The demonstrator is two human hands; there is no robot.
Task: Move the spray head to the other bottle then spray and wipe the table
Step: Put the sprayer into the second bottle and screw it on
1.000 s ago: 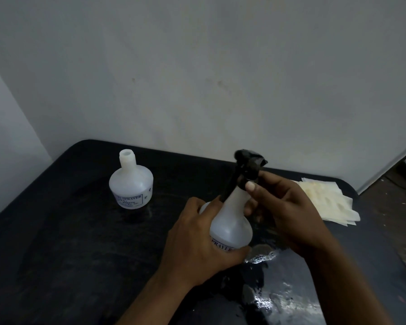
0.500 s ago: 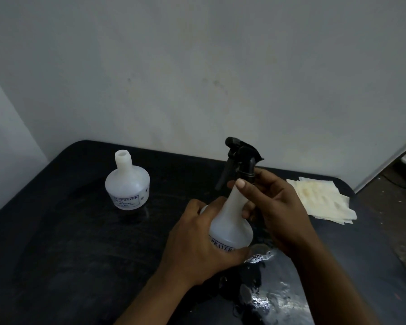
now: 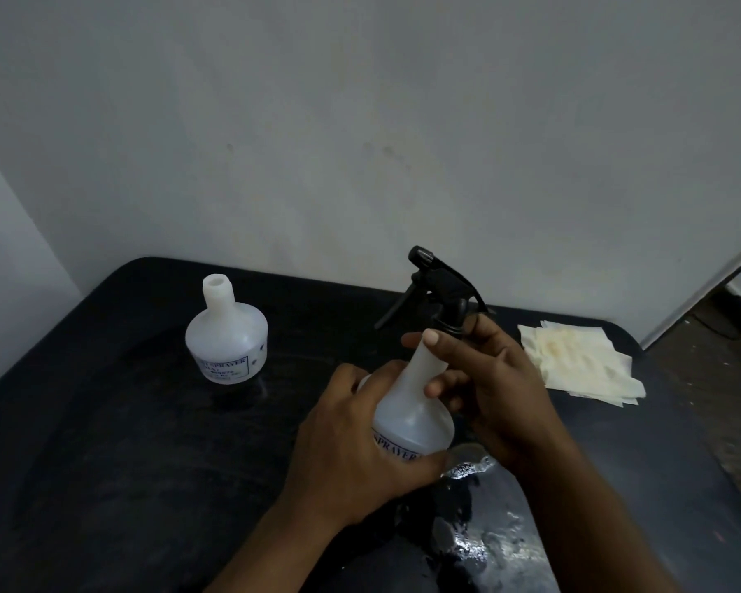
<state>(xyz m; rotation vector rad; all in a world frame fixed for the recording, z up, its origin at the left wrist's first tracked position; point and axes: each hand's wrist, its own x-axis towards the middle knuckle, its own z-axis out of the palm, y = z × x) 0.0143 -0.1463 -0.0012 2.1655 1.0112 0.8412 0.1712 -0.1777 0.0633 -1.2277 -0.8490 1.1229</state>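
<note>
Spray head (image 3: 439, 288), black, sits on top of the white bottle (image 3: 411, 404) in my head view, its trigger pointing left. The left hand (image 3: 351, 455) wraps the bottle's body, fingers curled around it, and the bottle stands on the black table (image 3: 103, 464). The right hand (image 3: 497, 387) pinches the collar at the bottle's neck, thumb in front. Left of that bottle and further back stands a second bottle (image 3: 227, 336), uncapped and upright. Right of it lie pale wipes (image 3: 582, 361) (a loose stack). Just in front of it, a wet patch (image 3: 475, 545) glistens.
</note>
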